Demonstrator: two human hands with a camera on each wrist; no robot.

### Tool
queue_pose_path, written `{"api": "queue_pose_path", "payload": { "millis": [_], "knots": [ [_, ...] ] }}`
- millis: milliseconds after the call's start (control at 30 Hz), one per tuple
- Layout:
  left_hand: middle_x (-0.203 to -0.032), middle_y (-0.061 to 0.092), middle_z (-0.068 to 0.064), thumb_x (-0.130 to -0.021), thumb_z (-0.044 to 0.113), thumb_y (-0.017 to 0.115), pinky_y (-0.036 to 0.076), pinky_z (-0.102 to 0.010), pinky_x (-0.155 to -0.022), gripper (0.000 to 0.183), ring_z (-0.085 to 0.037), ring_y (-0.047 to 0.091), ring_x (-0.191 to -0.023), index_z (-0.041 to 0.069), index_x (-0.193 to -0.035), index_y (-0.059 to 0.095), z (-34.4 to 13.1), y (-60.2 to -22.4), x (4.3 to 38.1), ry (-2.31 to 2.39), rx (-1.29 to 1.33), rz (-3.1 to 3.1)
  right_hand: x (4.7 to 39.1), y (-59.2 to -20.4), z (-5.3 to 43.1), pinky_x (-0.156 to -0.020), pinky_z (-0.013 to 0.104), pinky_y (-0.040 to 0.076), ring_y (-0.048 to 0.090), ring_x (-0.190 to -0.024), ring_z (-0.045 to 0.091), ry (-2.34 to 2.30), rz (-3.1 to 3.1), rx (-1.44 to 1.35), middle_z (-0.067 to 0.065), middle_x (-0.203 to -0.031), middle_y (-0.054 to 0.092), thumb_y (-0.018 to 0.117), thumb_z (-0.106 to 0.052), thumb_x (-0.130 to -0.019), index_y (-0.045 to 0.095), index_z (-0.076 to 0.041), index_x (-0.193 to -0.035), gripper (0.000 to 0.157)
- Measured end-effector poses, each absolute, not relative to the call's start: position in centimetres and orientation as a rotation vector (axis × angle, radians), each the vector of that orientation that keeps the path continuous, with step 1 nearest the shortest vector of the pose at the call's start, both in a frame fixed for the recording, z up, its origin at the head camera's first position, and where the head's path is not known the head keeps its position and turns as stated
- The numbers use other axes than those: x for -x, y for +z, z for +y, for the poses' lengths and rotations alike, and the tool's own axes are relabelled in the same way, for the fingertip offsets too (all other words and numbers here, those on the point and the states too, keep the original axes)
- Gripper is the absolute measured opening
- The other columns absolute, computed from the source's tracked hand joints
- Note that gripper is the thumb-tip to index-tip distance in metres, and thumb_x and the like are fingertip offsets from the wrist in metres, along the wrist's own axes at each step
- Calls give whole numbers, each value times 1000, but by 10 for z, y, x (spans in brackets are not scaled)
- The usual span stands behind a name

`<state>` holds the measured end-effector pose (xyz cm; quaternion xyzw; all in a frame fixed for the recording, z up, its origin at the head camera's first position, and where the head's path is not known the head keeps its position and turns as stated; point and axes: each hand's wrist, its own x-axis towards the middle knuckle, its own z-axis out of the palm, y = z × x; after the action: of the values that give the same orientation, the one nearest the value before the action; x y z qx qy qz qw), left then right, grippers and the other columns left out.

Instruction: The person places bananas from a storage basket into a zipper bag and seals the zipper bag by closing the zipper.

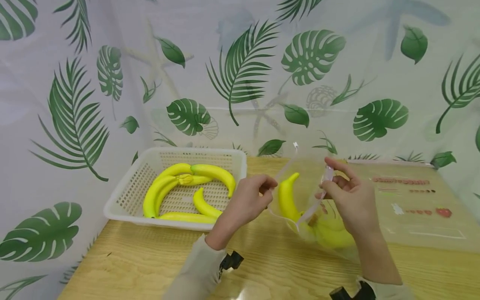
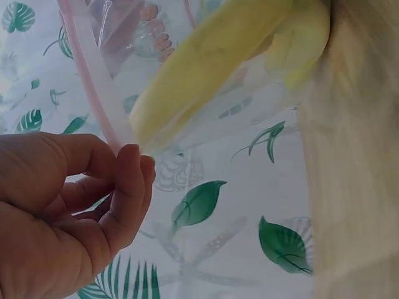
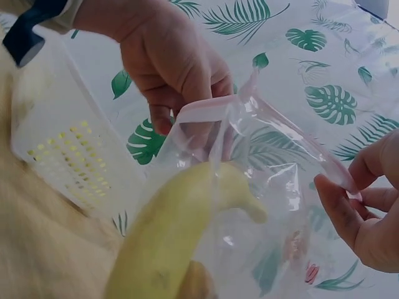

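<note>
Pale sleeves (image 1: pixel 191 268), one pair, worn by a person, nearer than the white basket; black wrist devices (image 1: pixel 232 260) strapped on.

Left hand (image 1: pixel 245 198): just right of the basket; thumb and fingers pinching one edge of the bag's mouth.

Right hand (image 1: pixel 354 200): well right of the basket; thumb and fingers pinching the mouth's pink strip (image 1: pixel 311 211).

Clear plastic bag (image 1: pixel 305 166), one: right of the basket, mouth held apart between both hands.

Bagged bananas (image 1: pixel 286 200): right of the basket; one tilted, narrow end up, others lower, seen through the film.

Worktop (image 1: pixel 135 258): wood-grain, beneath the basket.

White basket (image 1: pixel 125 198): perforated plastic, rectangular.

Loose yellow bananas (image 1: pixel 215 173): inside the basket, several, some curving along its left and back, others near its front.

Printed clear bag (image 1: pixel 416 227): flat, far right of the basket; red and pink motifs.

Backdrop (image 1: pixel 255 8): white, green leaf print, behind the basket.
</note>
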<state>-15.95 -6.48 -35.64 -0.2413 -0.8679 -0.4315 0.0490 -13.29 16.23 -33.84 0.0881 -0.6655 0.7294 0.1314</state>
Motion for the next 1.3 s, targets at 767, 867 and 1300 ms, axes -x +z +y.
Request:
{"api": "queue_pose_path", "payload": {
  "millis": [767, 867, 1300],
  "knots": [
    [-102, 58, -9, -98, 6, 55, 52, -25, -75, 12, -22, 57, -89, 5, -101, 67, -5, -227, 175, -233, 785, -2747, 151, -258, 226, -52, 19, 51, 61, -56, 7, 1548, -2362, -43, -12, -109, 53, 51, 3, -90, 51, 4, -141, 51],
    [-101, 59, -10, -96, 3, 55, 51, -27, -78, 13, -23, 58, -91, 4, -100, 68, -7, -229, 178, -279, 772, -2732, 151, -257, 228, -48, 21, 49, 62, -55, 8, 1496, -2373, -15, -11, -106, 54, 52, 1, -90, 54, 1, -140, 50],
    [-116, 63, -14, -92, -3, 52, 51, -30, -88, 27, -25, 59, -105, -3, -114, 68, -15, -260, 184, -529, 819, -2845, 147, -259, 226, -58, 19, 54, 61, -59, 9, 1531, -2378, -75, -14, -85, 63, 52, 1, -91, 53, 2, -140, 49]
  ]
}}
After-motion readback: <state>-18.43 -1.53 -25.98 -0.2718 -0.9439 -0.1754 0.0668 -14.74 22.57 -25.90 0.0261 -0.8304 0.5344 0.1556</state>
